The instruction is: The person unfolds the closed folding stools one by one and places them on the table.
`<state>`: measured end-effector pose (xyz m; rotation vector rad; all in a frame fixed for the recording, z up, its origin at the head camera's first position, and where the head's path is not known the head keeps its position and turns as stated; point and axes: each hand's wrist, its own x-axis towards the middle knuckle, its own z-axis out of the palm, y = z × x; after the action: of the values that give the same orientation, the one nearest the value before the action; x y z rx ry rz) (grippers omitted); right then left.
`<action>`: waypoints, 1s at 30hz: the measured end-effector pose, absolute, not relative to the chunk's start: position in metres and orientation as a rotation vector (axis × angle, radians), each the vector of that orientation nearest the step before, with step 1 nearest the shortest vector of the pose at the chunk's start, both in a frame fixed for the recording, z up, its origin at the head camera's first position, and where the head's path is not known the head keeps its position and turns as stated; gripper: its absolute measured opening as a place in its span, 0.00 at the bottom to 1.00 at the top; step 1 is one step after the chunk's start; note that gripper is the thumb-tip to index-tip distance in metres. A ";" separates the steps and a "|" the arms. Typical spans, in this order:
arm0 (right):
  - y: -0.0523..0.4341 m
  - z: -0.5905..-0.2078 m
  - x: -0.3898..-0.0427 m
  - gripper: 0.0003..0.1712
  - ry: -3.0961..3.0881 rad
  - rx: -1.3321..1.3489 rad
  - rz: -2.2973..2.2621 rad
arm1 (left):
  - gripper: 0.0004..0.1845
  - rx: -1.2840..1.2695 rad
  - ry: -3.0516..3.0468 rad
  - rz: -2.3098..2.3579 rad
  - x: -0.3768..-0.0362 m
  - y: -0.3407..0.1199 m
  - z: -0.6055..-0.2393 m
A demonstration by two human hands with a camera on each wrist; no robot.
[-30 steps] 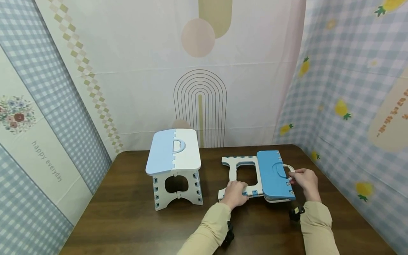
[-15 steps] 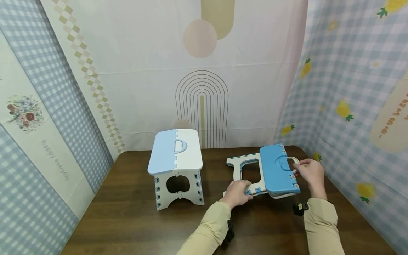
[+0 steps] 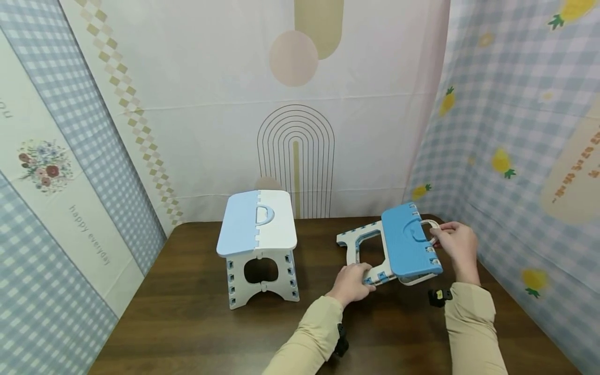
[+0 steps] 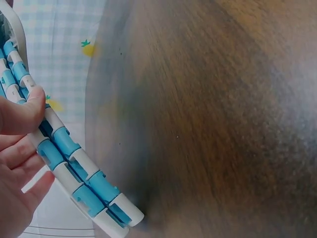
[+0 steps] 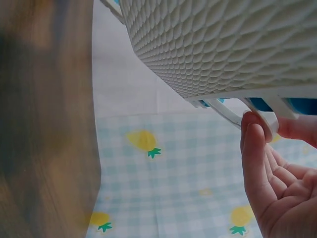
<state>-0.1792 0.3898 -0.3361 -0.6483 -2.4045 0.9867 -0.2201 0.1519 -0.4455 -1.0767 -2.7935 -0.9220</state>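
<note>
Fingers (image 3: 363, 275) of 2 hands gripping 1 folded stool (image 3: 403, 245), 1 open stool (image 3: 258, 237) beside

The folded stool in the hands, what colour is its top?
The folded stool has a blue top, with white legs. The head view shows it best.

Two forearms are seen at the lower centre and lower right of the head view, each covered by a long beige sleeve (image 3: 309, 338) reaching to the wrist. A small black device (image 3: 341, 345) is strapped under the left sleeve; another black device with a yellowish mark (image 3: 439, 296) is worn at the right cuff. Both hands are bare.
</note>
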 end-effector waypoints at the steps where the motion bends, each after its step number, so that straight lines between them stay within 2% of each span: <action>1: 0.390 -0.335 -0.180 0.20 -2.393 -0.657 0.993 | 0.22 -1.074 -2.785 -0.933 -0.220 0.152 -0.445; 17: 0.379 -0.310 -0.182 0.19 -2.286 -0.694 0.948 | 0.24 -0.999 -2.745 -1.303 -0.210 0.161 -0.446; 30: 0.365 -0.290 -0.190 0.18 -2.327 -0.592 0.827 | 0.25 -0.905 -2.658 -1.571 -0.204 0.165 -0.448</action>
<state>-0.1903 0.3647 -0.2900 -0.5915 -2.3266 0.8275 -0.2043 0.1648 -0.4483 -0.9053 -2.6583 -1.5713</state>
